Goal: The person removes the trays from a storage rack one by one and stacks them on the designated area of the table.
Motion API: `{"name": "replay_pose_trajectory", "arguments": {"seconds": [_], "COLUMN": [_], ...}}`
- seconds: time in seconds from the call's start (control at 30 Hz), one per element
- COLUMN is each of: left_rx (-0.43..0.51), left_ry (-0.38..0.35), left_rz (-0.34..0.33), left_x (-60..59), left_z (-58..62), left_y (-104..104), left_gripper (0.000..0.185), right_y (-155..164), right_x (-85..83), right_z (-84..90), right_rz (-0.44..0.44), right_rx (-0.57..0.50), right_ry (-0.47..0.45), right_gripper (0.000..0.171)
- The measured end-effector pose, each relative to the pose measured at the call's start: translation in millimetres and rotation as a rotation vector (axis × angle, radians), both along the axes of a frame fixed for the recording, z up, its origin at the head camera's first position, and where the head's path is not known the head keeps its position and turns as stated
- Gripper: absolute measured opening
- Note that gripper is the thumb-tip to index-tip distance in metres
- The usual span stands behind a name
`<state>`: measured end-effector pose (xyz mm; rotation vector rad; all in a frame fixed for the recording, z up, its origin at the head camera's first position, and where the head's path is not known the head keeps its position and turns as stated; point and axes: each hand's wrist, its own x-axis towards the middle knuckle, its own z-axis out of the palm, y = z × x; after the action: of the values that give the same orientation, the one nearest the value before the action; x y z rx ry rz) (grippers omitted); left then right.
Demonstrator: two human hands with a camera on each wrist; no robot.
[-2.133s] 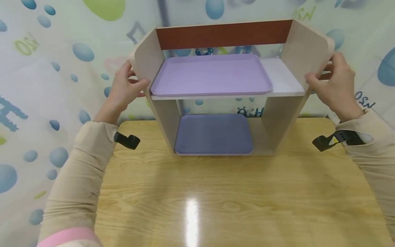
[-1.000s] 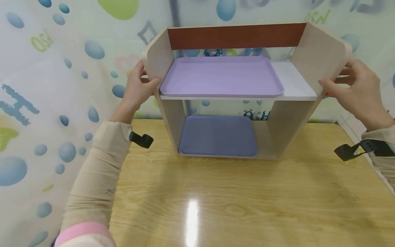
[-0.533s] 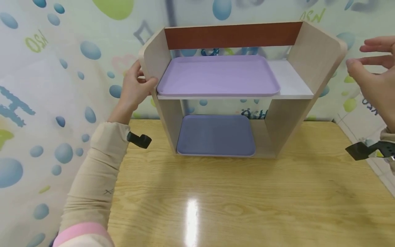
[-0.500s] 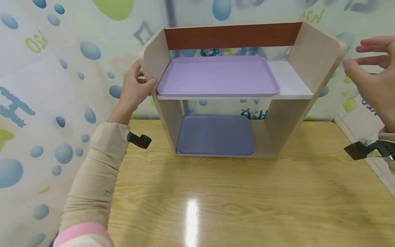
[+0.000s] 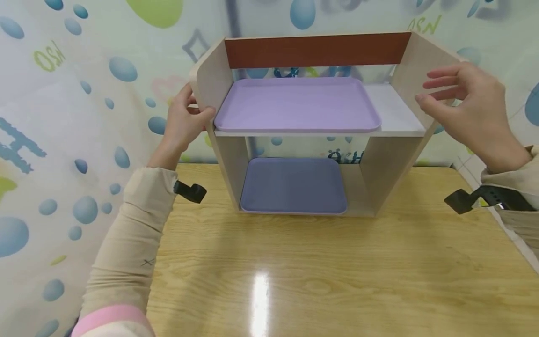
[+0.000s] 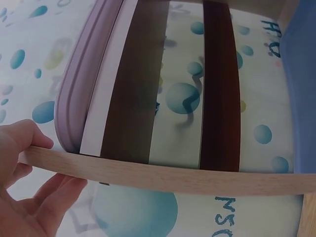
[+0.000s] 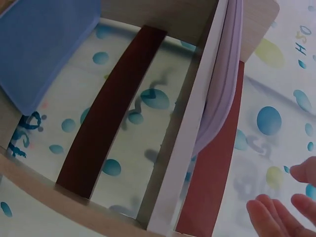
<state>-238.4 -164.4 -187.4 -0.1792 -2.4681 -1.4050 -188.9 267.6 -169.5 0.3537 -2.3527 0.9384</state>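
The pale wooden two-level shelf (image 5: 320, 126) stands at the back of the shiny yellow wooden table (image 5: 328, 271), with a blue flat tray (image 5: 293, 185) on its bottom board and a light purple flat tray (image 5: 296, 104) on its upper board. Your left hand (image 5: 183, 124) grips the shelf's left side panel. Your right hand (image 5: 467, 110) hangs by the shelf's right side panel with its fingers loosely spread, holding nothing.

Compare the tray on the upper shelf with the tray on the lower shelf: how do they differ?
The upper tray is pale lilac; the lower tray is a darker blue-violet. The upper tray lies on the white middle board, pushed to its left end, while the lower tray rests on the rack's bottom, in shade. The upper tray looks wider in the head view. Both are flat, rounded rectangles lying level and hold nothing.
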Motion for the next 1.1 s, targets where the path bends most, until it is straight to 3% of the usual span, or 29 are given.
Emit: {"name": "replay_pose_trajectory", "arguments": {"seconds": [0.47, 0.83, 1.1], "left_rx": [-0.039, -0.029, -0.024], "left_ry": [-0.002, -0.005, -0.008], "left_rz": [0.021, 0.018, 0.019], "left_x": [-0.8, 0.1, -0.8], "left_z": [-2.1, 0.4, -1.5], "left_y": [-1, 0, -1], "left_gripper": [0.055, 0.054, 0.055], "right_y": [-21, -31, -30], "right_x": [-37.6, -55.3, -64.7], "right_z": [-5.1, -2.1, -3.1], "right_rz": [0.161, 0.101, 0.093], "right_rx": [0.052, 0.146, 0.13], "right_ry": [-0.394, -0.54, -0.614], "right_gripper": [0.051, 0.06, 0.065]}}
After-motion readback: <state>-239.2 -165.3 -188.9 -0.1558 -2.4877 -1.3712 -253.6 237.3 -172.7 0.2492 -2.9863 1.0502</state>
